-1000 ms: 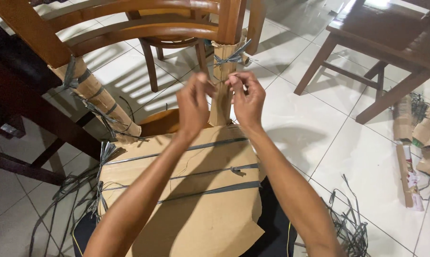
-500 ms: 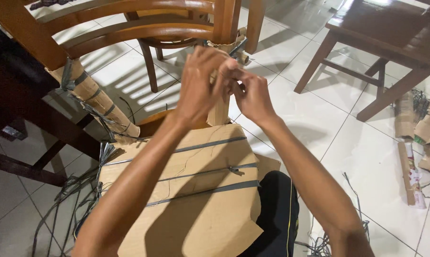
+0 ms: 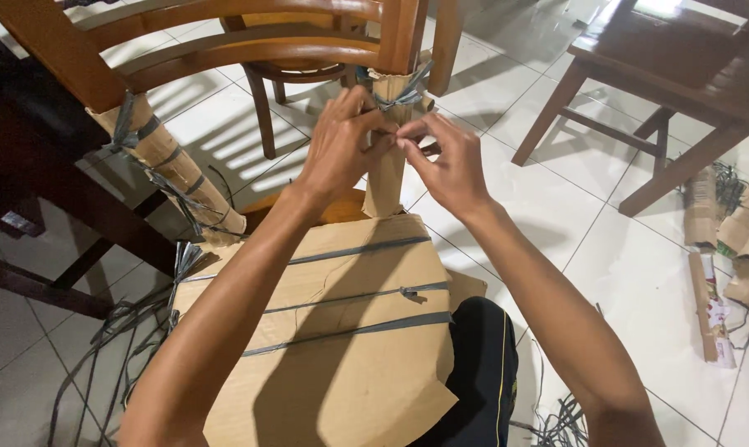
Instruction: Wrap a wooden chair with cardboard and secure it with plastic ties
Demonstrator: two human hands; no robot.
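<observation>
A wooden chair (image 3: 250, 50) stands in front of me, its seat wrapped in brown cardboard (image 3: 341, 331) bound by grey plastic straps (image 3: 349, 249). The right back post carries a cardboard sleeve (image 3: 386, 178) tied with a grey strap knot (image 3: 397, 98). My left hand (image 3: 338, 149) and my right hand (image 3: 440, 161) meet at that post just below the knot, fingertips pinched together on a thin grey strap against the sleeve. The strap itself is mostly hidden by my fingers. The left post (image 3: 171, 165) is also wrapped in cardboard and straps.
A second wooden chair (image 3: 664, 66) stands at the upper right. Cardboard scraps (image 3: 722, 248) lie on the white tile floor at the right edge. Loose grey straps (image 3: 101, 356) trail on the floor to the left and near my right elbow. A dark table leg (image 3: 26, 190) is at left.
My hands rose from the middle of the post to its top, then dropped slightly. The left hand now lies lower over the sleeve, and both still pinch at the same spot.
</observation>
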